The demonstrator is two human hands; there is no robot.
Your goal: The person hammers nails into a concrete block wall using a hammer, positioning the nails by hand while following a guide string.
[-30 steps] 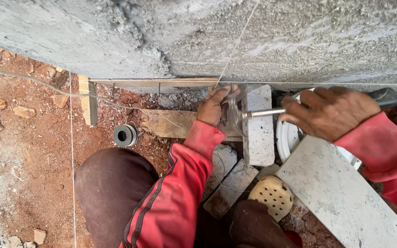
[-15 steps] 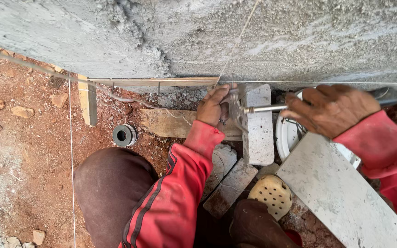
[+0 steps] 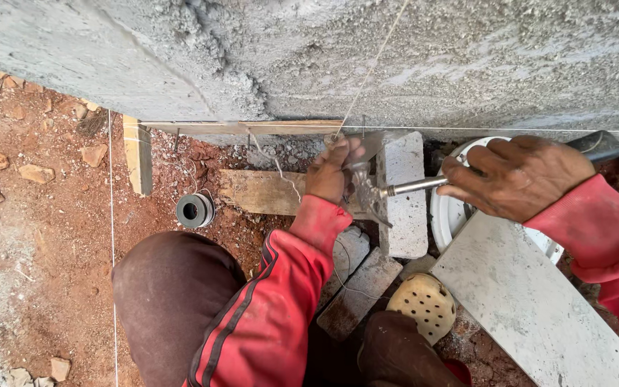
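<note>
at the foot of the rough grey wall [image 3: 467, 57] i see my two hands working close together over one pale concrete block [image 3: 402, 201] that lies on the red soil. my left hand [image 3: 332, 172] has the fingers bent and pressed together around a small metal piece just beside the left edge of the block; what the piece is exactly i cannot tell, and one thin string [image 3: 370, 68] goes up from there across the wall. my right hand [image 3: 514, 175] is closed in a fist around the dark handle of one hammer [image 3: 417, 186], and its metal shaft lies across the block, with the head touching the piece near the left fingers.

i count one wooden plank [image 3: 263, 192] flat on the ground under the left wrist, and one shorter wooden piece [image 3: 137, 154] standing near it on the left. one black roll [image 3: 195, 211] sits on the soil near the plank. one white bucket [image 3: 445, 215] is partly hidden under the right hand, one grey slab [image 3: 539, 308] leans below it, and one yellow perforated float [image 3: 428, 304] lies between my knees. two more grey bricks [image 3: 356, 287] lie under the left sleeve.
</note>
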